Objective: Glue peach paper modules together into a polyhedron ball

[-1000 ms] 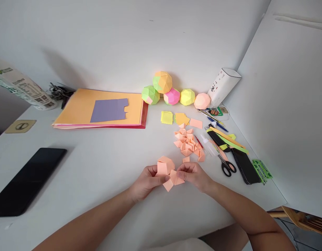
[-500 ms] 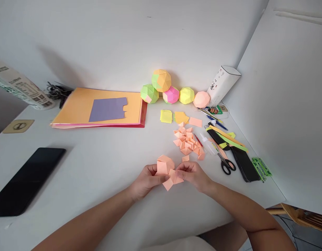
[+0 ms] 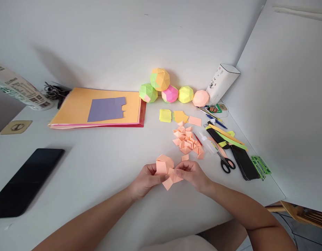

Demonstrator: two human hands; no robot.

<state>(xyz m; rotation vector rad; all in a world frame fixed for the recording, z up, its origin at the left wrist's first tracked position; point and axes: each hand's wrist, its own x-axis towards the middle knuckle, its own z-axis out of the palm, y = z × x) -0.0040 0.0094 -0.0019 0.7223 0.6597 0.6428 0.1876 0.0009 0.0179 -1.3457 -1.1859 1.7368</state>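
Note:
Between my two hands is a partly joined peach folded-paper model [image 3: 164, 166], held just above the desk. My left hand [image 3: 148, 179] pinches its left side, the thumb pressed across the front. On the right, my right hand [image 3: 191, 173] grips a lower flap between thumb and fingers. The fingertips behind the paper are hidden. Just beyond my hands lies a pile of folded peach paper pieces [image 3: 186, 139]. A single peach piece [image 3: 185, 158] sits close to my right hand.
Finished paper balls [image 3: 170, 94] stand against the wall. Right of the pile lie a glue bottle [image 3: 209, 143], scissors [image 3: 227, 164] and a black case [image 3: 244, 163]. To the left are a stack of coloured paper [image 3: 79, 108] and a dark phone-like slab [image 3: 30, 181].
The view has shifted very slightly. Both hands keep the same hold on the paper model, with hardly any movement.

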